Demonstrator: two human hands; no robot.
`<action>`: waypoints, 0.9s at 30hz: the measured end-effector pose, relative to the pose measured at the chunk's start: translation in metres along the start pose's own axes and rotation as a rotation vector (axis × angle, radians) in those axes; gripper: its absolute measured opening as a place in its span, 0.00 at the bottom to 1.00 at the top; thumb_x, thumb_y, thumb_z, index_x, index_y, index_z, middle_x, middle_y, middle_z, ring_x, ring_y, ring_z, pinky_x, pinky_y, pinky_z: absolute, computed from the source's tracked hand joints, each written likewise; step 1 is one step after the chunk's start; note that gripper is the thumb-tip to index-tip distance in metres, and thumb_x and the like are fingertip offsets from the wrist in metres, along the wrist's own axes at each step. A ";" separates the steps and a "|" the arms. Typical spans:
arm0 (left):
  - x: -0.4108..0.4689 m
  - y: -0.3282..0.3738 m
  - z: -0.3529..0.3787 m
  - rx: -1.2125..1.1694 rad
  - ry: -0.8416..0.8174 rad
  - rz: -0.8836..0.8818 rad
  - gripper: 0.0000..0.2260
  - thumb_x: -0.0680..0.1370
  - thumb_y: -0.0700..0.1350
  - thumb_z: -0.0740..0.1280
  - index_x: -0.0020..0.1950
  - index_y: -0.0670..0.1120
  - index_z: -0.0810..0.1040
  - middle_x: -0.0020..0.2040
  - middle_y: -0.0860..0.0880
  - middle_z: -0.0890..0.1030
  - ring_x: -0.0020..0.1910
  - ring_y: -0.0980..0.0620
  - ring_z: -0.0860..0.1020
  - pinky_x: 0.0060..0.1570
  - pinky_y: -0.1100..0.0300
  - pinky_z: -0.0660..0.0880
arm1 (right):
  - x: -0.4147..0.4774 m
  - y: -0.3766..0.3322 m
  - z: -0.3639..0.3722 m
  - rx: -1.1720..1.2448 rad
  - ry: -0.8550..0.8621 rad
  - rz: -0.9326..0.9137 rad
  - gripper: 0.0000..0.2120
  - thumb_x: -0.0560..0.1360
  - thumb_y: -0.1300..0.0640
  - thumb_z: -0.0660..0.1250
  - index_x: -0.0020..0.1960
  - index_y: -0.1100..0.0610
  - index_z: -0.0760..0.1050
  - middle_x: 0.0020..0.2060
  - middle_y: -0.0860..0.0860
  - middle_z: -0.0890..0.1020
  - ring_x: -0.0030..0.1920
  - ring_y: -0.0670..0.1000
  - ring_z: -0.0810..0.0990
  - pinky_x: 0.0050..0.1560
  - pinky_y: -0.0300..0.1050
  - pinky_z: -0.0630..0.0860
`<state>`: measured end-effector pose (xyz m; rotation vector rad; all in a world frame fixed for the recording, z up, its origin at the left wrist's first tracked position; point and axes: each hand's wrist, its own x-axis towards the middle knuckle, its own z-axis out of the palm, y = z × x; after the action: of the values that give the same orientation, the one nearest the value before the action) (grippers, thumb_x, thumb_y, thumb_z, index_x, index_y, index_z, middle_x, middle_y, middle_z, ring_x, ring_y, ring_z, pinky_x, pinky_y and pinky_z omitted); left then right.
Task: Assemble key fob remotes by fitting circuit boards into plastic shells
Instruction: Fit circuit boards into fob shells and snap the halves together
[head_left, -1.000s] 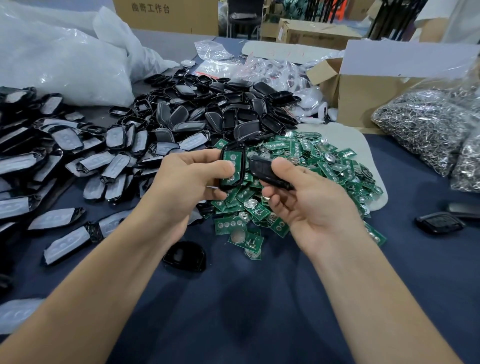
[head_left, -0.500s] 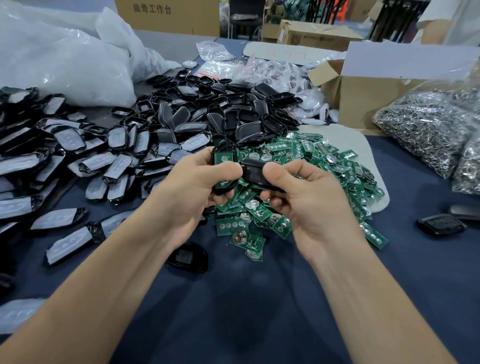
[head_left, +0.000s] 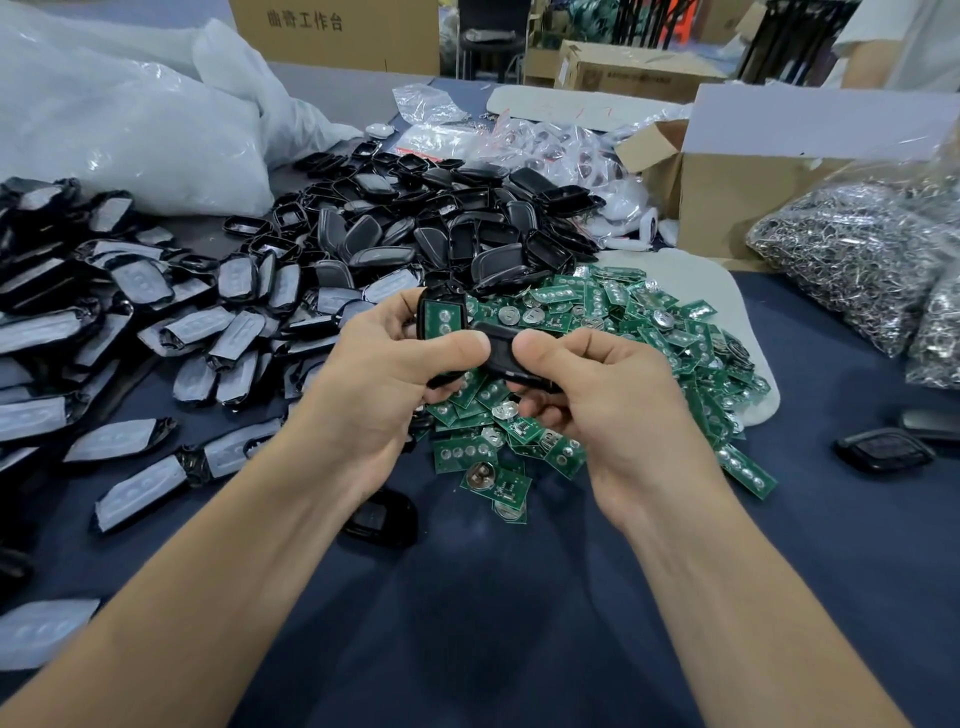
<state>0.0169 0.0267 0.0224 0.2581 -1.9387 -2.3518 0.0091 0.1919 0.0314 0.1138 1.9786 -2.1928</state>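
Note:
My left hand grips a black shell half with a green circuit board seated in it, board side facing me. My right hand holds a second black shell cover, which lies across the lower part of the first half, both thumbs touching it. Behind and under my hands spreads a heap of green circuit boards. A pile of empty black shells lies beyond that.
Wrapped grey-and-black parts cover the left of the dark blue table. A lone black shell sits under my left wrist. Finished black fobs lie at right, below bags of metal rings. A cardboard box stands behind.
My hands have come together: the right hand brought its black cover leftward onto the shell half held by the left hand, and both thumbs now rest on it.

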 end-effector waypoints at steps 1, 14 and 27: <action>0.000 0.000 -0.001 -0.003 0.006 -0.001 0.18 0.65 0.42 0.76 0.53 0.44 0.79 0.47 0.47 0.82 0.41 0.54 0.80 0.37 0.65 0.77 | 0.001 0.001 0.000 -0.021 -0.002 -0.011 0.10 0.74 0.57 0.77 0.38 0.56 0.78 0.35 0.54 0.85 0.29 0.49 0.80 0.32 0.39 0.72; 0.003 0.001 -0.006 0.037 0.067 -0.037 0.16 0.63 0.42 0.78 0.49 0.47 0.80 0.41 0.50 0.84 0.38 0.54 0.81 0.37 0.63 0.77 | -0.007 0.011 0.005 -0.942 0.058 -0.707 0.21 0.68 0.61 0.77 0.50 0.46 0.70 0.39 0.44 0.79 0.39 0.49 0.76 0.45 0.51 0.77; 0.004 0.004 -0.003 -0.067 -0.070 -0.038 0.13 0.68 0.48 0.75 0.47 0.43 0.79 0.41 0.47 0.86 0.31 0.55 0.77 0.29 0.67 0.73 | 0.005 0.006 0.000 0.087 -0.061 -0.038 0.17 0.66 0.75 0.75 0.39 0.52 0.82 0.36 0.51 0.85 0.37 0.50 0.82 0.46 0.45 0.82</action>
<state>0.0136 0.0223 0.0250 0.2122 -1.8965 -2.4773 0.0055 0.1907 0.0243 0.0211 1.8692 -2.2776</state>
